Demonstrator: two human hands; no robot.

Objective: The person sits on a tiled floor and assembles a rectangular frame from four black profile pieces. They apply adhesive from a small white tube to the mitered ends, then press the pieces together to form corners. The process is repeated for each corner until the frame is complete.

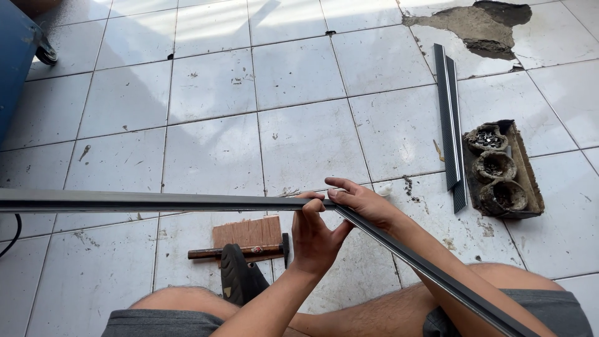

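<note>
A long grey metal strip (143, 201) runs level from the left edge to the middle of the head view. It meets a second grey strip (430, 273) that slants down to the lower right over my right forearm. My left hand (315, 236) is closed around the spot where the two strips join, fingers curled over the top. My right hand (363, 201) pinches the same joint from the right side. Both strips are held above the white tiled floor (299, 137), over my knees.
Under the strips lie a hammer (240, 252) across a wooden block (247, 231) and a black sandal (239, 278). Two dark metal strips (450, 118) lie at the right beside a cardboard tray (530, 181) with three round pots. A blue container (15, 62) stands at the far left, a broken tile (474, 25) at the top right.
</note>
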